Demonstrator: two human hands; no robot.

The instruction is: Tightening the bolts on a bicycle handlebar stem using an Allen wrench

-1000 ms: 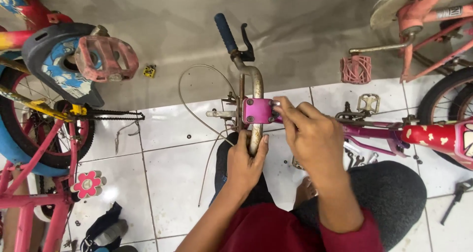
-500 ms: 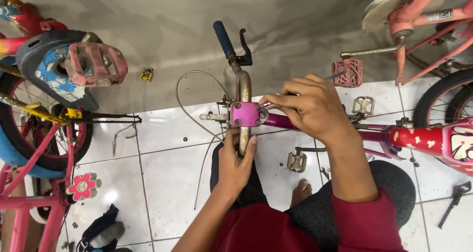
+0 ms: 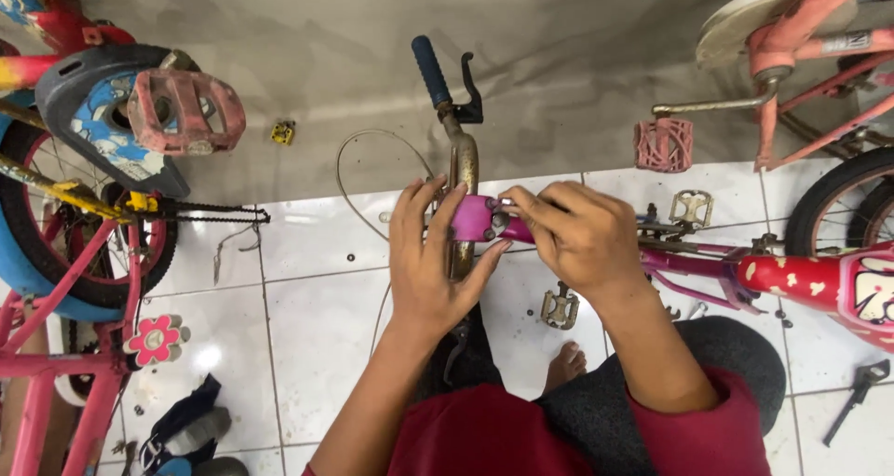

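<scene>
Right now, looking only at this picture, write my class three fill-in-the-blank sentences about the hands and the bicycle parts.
1. The left hand wraps the rusty metal handlebar just below its ____ rubber grip.
2. The right hand pinches the ____ clamp on the stem.
3. A loose metal pedal lies on the white ____ floor.

Missing words: blue; magenta; tiled

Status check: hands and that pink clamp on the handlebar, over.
Left hand grips rusty handlebar. Right hand fingertips on pink stem clamp. Brake cable loops behind, clear of both.

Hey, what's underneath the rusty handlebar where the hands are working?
Under the handlebar: white floor tiles, a thin looping cable and a loose metal pedal. The left hand and right hand cover the pink clamp's underside.
</scene>
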